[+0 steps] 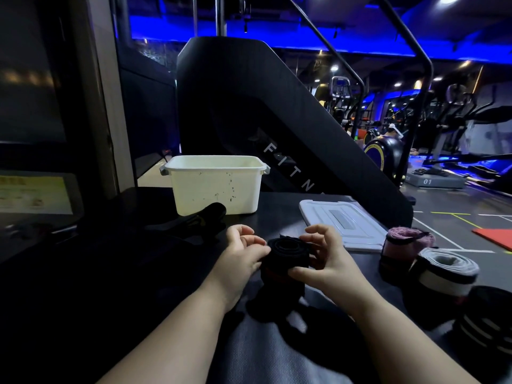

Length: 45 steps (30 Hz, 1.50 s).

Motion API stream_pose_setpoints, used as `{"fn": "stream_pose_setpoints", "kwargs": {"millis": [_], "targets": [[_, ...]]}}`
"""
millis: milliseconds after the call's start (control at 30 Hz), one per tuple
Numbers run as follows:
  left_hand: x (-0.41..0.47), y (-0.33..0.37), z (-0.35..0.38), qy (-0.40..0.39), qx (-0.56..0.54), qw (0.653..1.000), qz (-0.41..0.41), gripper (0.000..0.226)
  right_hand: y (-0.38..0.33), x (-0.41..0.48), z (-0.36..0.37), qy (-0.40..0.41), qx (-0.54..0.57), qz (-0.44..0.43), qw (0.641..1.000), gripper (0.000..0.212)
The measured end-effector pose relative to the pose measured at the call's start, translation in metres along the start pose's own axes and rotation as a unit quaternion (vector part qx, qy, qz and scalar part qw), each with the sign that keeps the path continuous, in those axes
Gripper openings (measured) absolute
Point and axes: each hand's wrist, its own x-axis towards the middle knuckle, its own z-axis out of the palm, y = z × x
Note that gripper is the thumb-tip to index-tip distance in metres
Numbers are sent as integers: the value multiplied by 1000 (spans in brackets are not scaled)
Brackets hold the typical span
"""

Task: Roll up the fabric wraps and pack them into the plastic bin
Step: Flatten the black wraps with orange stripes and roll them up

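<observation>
We hold the black wrap [285,254], partly coiled, just above the dark mat [263,356], its loose tail hanging down, likely to feed the roll. Our left hand [243,252] curls its fingers against one side. Our right hand [325,257] pinches the other, thumb underneath. Beyond stands the open white plastic bin [216,187], its lid [343,221] beside it. The pink roll [407,242] and white roll [446,270] sit to the right.

Blue ceiling light [171,31], perhaps elliptical machines [454,126]

Matt cloth wrap [285,256]; smooth white plastic bin [216,187].
</observation>
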Motion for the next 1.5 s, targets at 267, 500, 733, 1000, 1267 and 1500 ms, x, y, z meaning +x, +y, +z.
{"fn": "stream_pose_setpoints", "kwargs": {"millis": [267, 500, 733, 1000, 1267, 1500], "targets": [[6, -4, -4, 29, 54, 998, 7, 31, -8, -6, 3, -58, 50, 41, 996, 71], [3, -5, -3, -33, 100, 994, -19, 27, -7, -6, 1, -100, 94, 60, 989, 74], [3, -4, -3, 22, 153, 987, 45, 10, -8, -6, 1, -94, 80, 68, 990, 72], [1, 9, -9, 7, 185, 978, 92, 14, -17, -10, 3, -80, 14, 59, 995, 68], [0, 13, -12, 35, 364, 919, 147, 21, -19, -11, 0, -110, 39, 66, 991, 74], [0, 10, -8, 23, 277, 957, 85, 13, -16, -10, 0, -110, 50, 76, 990, 82]]}}
